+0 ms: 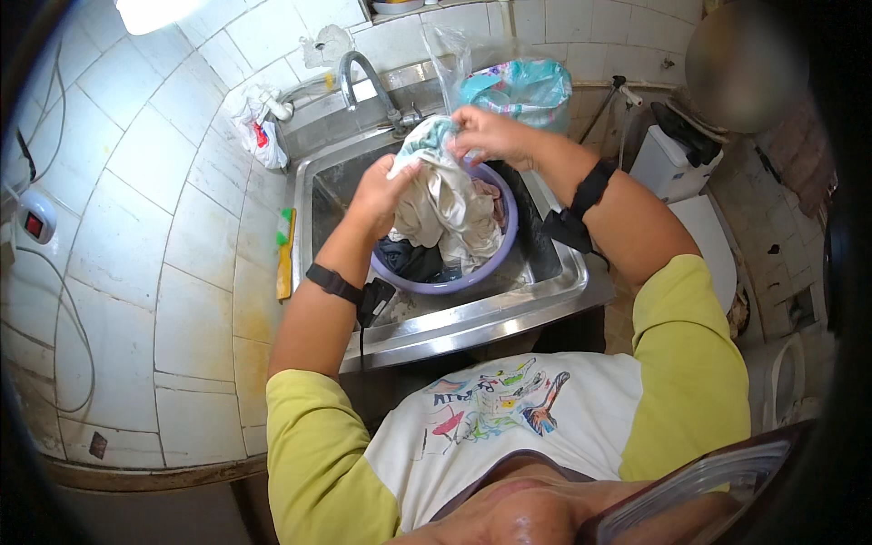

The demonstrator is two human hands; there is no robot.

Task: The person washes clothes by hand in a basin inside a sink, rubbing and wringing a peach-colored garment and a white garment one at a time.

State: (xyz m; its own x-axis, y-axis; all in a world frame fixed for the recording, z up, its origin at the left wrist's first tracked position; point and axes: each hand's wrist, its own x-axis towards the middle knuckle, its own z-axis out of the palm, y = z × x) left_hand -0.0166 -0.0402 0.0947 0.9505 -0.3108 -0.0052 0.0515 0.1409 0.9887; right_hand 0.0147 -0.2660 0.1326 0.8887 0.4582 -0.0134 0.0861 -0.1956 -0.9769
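Note:
A wet, off-white garment (443,204) with a greenish printed patch hangs from both my hands over a purple basin (436,287). My left hand (376,193) grips its left edge, fingers closed on the cloth. At its upper right edge, my right hand (491,134) pinches the fabric. The garment's lower part drops into the basin. Beside it in the basin lie a dark cloth (407,261) and a brownish-pink cloth (490,198), both partly covered. The basin stands in a stainless steel sink (427,332).
A curved faucet (354,68) rises behind the basin. Right of it sits a teal plastic bag (527,89). A yellow-handled brush (285,259) rests against the left wall, below a white plastic bag (258,127). A white toilet (704,236) stands at the right.

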